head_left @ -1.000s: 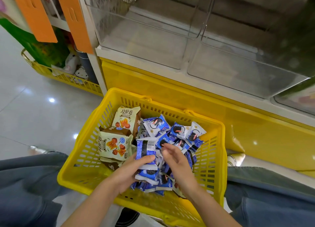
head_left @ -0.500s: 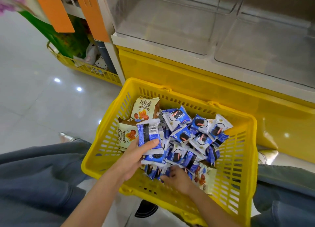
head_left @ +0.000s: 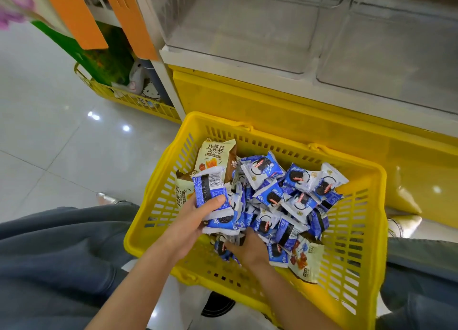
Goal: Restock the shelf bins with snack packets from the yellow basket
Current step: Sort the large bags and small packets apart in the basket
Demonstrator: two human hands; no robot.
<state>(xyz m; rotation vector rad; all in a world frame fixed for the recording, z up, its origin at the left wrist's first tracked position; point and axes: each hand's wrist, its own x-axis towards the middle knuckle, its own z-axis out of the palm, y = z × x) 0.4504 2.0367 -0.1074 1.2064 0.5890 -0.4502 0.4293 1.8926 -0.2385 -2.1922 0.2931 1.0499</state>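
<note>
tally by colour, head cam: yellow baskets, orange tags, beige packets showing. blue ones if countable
yellow baskets: 2
orange tags: 2
beige packets: 3 showing
blue packets: heaped and overlapping, no exact count
Total without blue: 7
</note>
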